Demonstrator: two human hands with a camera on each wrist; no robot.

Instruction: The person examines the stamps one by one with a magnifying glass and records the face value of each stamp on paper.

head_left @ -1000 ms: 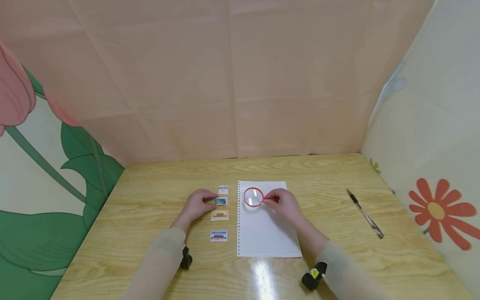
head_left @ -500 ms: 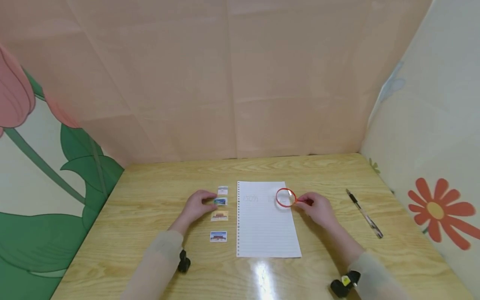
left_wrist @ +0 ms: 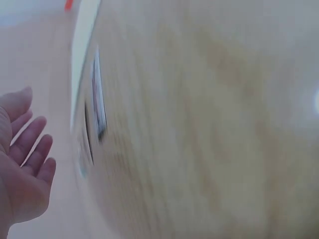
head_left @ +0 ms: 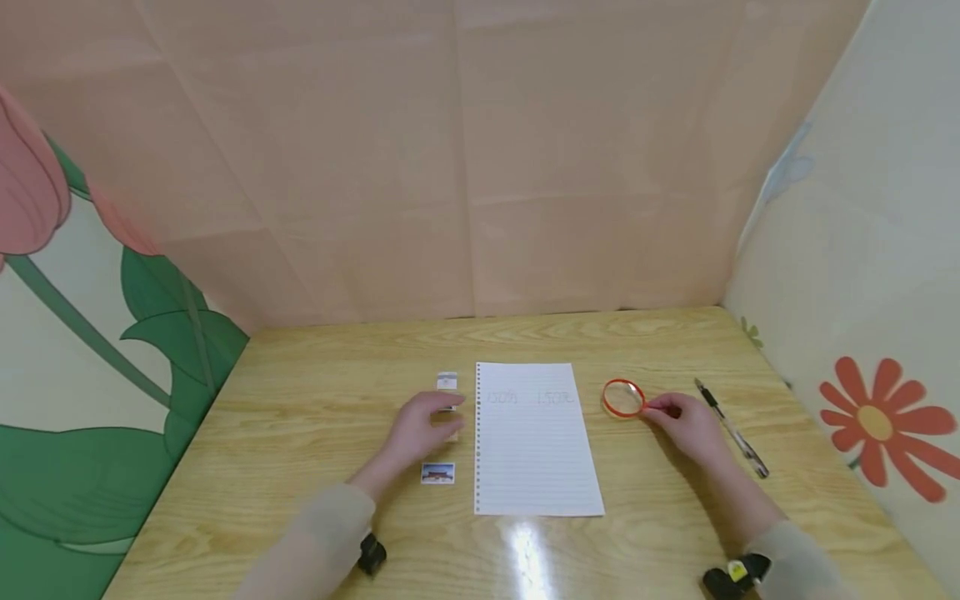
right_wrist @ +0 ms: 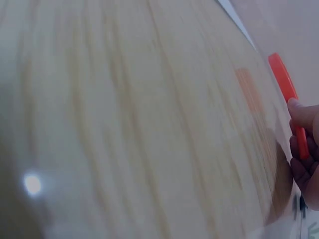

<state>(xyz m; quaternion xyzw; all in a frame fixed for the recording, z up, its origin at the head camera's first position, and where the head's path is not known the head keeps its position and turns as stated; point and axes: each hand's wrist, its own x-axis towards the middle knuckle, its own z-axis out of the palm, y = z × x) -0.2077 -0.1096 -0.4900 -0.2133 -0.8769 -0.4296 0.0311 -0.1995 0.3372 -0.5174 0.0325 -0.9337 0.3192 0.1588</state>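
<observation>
My right hand (head_left: pixel 690 425) pinches the handle of a red-rimmed magnifying glass (head_left: pixel 604 398), right of the lined sheet of paper (head_left: pixel 536 467). In the right wrist view the red magnifying glass (right_wrist: pixel 282 77) is seen edge-on, between thumb and fingers. My left hand (head_left: pixel 416 429) is over a column of small picture stamps, its fingers relaxed and apart, holding nothing. It mostly hides the two middle stamps. The top stamp (head_left: pixel 447 381) and the bottom stamp (head_left: pixel 438 473) show fully. Faint handwriting marks the upper part of the paper.
A black-tipped pen (head_left: pixel 738 437) lies on the wooden table (head_left: pixel 315 358) to the right of my right hand. A pinkish sheet (head_left: pixel 480 167) hangs behind the table, with flower-patterned panels at both sides.
My right hand has carried the magnifying glass rightward, from over the paper to beyond its right edge. My left hand has shifted slightly right, over the middle stamps.
</observation>
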